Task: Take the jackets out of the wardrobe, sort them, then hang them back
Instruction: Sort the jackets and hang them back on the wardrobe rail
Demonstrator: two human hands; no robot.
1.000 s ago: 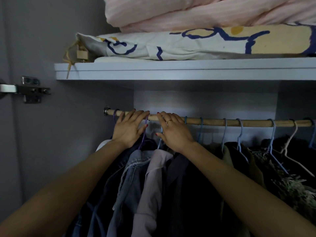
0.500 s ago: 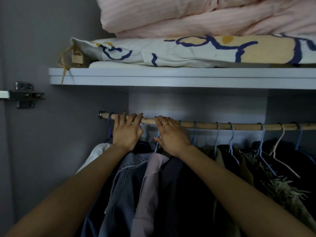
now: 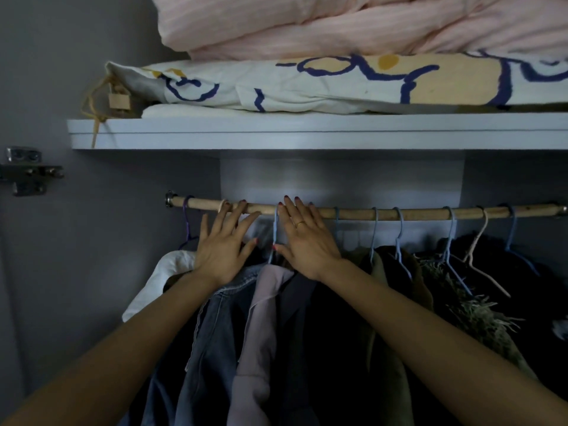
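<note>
A wooden rail runs across the wardrobe with several jackets on thin hangers. My left hand reaches up to the rail's left part, fingers straight, fingertips on the rail above a denim jacket. My right hand lies next to it with fingers straight against the rail, beside a blue hanger hook that carries a pale mauve jacket. A white garment hangs at the far left on a purple hanger. Dark jackets and a shaggy green one hang to the right.
A white shelf sits just above the rail, stacked with a patterned pillow and pink bedding. A small padlock on a cord lies at the shelf's left end. A door hinge sticks out of the left wall.
Both hands have stayed at the rail and spread their fingers a little. The view has tilted up, so rail and shelf sit lower in the picture.
</note>
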